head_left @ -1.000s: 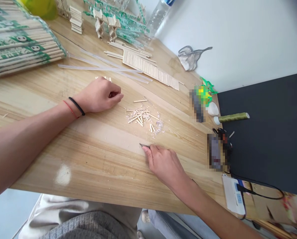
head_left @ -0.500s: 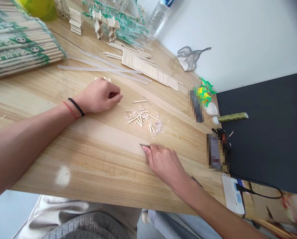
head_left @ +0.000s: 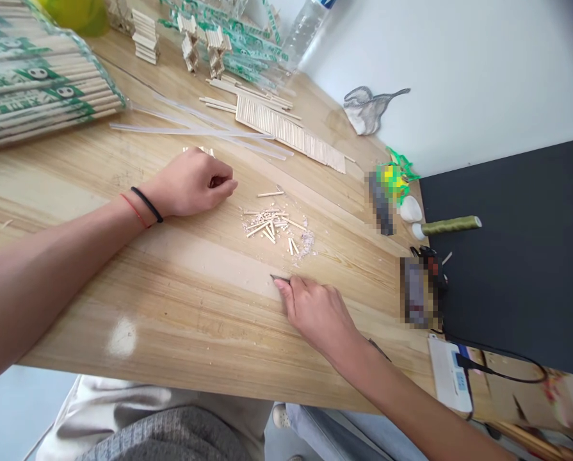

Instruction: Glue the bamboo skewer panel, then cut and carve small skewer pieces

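Observation:
My left hand [head_left: 197,184] rests on the wooden table with its fingers curled closed; what they hold, if anything, is hidden. Just behind it, a few short pale stick pieces [head_left: 205,151] show. My right hand [head_left: 319,314] is closed around a knife [head_left: 280,278], whose dark pointed tip juts out to the left, close to the tabletop. Most of its handle is covered by the hand. Between the two hands lies a small pile of cut wooden stick pieces [head_left: 269,224] with crumbs and shavings. One short stick [head_left: 270,194] lies apart, above the pile.
Clear plastic strips [head_left: 194,131] and a flat row of joined sticks [head_left: 286,131] lie farther back. Small stacked stick structures [head_left: 145,38] stand behind, beside packaged sticks [head_left: 36,83]. To the right are a power strip [head_left: 449,374], a green-wrapped tube [head_left: 449,226] and a dark panel [head_left: 511,256].
The view has shifted very slightly. Both hands and the knife hold the same positions, and the stick pile looks unchanged.

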### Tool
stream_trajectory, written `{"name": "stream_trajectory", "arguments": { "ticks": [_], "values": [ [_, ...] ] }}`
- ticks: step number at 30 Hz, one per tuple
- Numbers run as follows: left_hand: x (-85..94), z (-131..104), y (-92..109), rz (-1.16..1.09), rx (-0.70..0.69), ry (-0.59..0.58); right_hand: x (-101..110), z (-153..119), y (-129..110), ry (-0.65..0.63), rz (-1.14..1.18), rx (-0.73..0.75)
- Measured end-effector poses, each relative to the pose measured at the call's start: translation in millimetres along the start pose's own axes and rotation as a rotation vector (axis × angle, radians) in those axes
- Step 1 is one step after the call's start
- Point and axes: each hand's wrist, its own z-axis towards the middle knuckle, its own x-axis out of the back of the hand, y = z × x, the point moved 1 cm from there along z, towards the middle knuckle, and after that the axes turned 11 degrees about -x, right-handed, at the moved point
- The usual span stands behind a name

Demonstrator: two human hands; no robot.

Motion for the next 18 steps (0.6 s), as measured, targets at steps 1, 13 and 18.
{"name": "stream_trajectory", "arguments": {
  "ticks": [1,13,18],
  "values": [
    [0.0,0.1,0.1,0.004,0.001,0.0,1.0,0.7,-0.9,-0.013,-0.004,-0.027],
    [0.5,0.5,2.4,0.015,0.031,-0.036,5.1,1.5,0.1,-0.055,-0.008,-0.024],
    [0.5,1.1,1.9,0.026,0.03,-0.039,5.9,2.6,-0.8,-0.058,0.007,0.016]
  ]
}}
